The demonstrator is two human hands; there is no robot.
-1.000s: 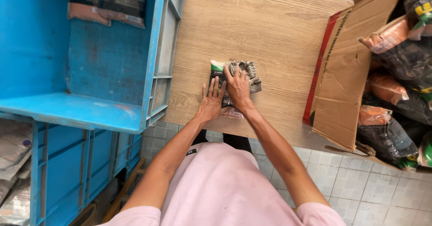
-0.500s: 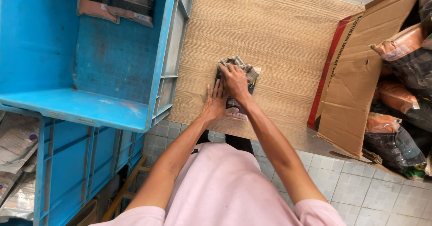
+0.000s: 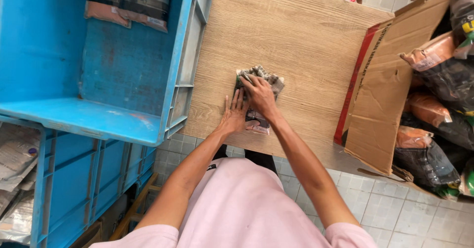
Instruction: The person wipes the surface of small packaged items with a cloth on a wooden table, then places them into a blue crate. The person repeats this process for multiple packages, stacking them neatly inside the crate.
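Note:
A small crumpled plastic packet (image 3: 269, 81), dark with pale print, lies on the wooden table (image 3: 296, 36) near its front edge. My right hand (image 3: 260, 94) presses down on top of the packet with the fingers bent over it. My left hand (image 3: 234, 115) lies flat beside it on the left, fingers spread and pointing away from me, its thumb side touching the packet's near end. Both forearms reach out from my pink shirt at the bottom of the head view.
A large blue plastic crate (image 3: 98, 55) stands left of the table, with one dark packet (image 3: 129, 3) lying in its far end. An open cardboard box (image 3: 385, 95) full of similar packets (image 3: 434, 85) sits at the right. More blue crates and tiled floor lie below.
The packet has been folded and pushed a little further from the table's edge. My right hand has closed over it; my left hand has stayed flat beside it.

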